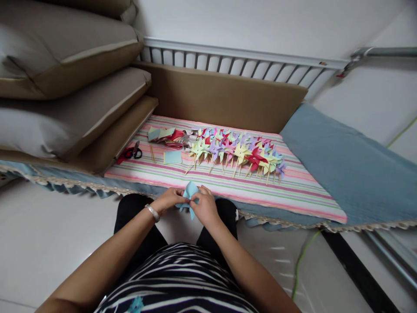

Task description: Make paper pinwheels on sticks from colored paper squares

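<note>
Between my two hands, above my knees, is a light blue paper pinwheel [190, 190] with its blades folded toward the middle. My left hand [170, 199] has its fingers closed on the left side of the paper. From the right, my right hand [205, 204] pinches it near the centre with thumb and fingertips; the fingers partly hide the folds. Just beyond lies a light blue paper square [173, 157]. Many finished paper pinwheels [234, 150] on wooden sticks are heaped to its right. A stack of coloured paper [166, 135] sits behind the square.
Black-handled scissors [133, 152] and thin wooden sticks [153, 154] lie on the striped cloth [273, 191]. Big cushions [65, 117] are piled at the left. A brown board [221, 95] stands along the back, before a white railing [241, 52]. Blue fabric [352, 156] covers the right side.
</note>
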Demonstrator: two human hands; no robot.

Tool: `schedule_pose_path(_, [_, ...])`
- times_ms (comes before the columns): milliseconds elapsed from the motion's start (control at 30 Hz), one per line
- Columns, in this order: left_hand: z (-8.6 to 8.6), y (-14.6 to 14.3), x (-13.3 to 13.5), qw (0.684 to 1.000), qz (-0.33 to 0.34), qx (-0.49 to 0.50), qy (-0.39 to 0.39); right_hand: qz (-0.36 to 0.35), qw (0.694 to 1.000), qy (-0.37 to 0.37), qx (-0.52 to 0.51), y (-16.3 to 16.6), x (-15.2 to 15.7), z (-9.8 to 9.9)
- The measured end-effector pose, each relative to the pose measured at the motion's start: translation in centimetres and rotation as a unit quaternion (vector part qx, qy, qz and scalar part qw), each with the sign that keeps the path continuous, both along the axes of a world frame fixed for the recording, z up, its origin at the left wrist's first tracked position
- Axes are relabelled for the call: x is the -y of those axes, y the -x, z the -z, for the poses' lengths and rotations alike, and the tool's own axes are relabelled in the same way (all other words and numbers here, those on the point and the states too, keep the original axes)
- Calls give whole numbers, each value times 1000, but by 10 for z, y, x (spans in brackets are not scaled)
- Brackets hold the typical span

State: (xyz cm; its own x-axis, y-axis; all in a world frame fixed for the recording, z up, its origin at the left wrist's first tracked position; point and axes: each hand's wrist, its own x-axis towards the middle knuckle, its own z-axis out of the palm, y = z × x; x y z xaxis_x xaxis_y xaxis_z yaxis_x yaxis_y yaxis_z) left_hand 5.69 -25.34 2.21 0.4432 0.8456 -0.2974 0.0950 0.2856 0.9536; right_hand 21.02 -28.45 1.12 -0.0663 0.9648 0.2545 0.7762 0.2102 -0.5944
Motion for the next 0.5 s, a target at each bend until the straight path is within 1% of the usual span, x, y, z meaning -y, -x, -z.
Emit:
schedule_pose_path(167, [3, 0, -2, 999, -26, -17, -7, -4, 1000, 15, -24, -1, 0, -8])
schedule_pose_path(233, [2, 2, -5, 1000, -20, -23, -2, 7, 998, 14, -61, -7, -2, -15])
schedule_pose_path(300, [-1, 5, -6, 1000, -2, -30, 5, 31, 991, 33, -128, -14, -6, -20])
schedule_pose_path(333, [-3, 6, -7, 999, 8, -33, 10, 39, 982, 64, -174, -17, -9, -22])
schedule_pose_path(367, [-6, 6, -8, 999, 19, -38, 14, 37, 967, 110, -225, -20, -11, -23])
schedule_pose_path(433, [-11, 6, -8, 997, 50, -52, 16, 3, 920, 215, -327, -22, -15, -22])
schedule_pose_path(500, [-15, 4, -9, 994, 82, -69, 13, -44, 874, 283, -392, -21, -16, -20])
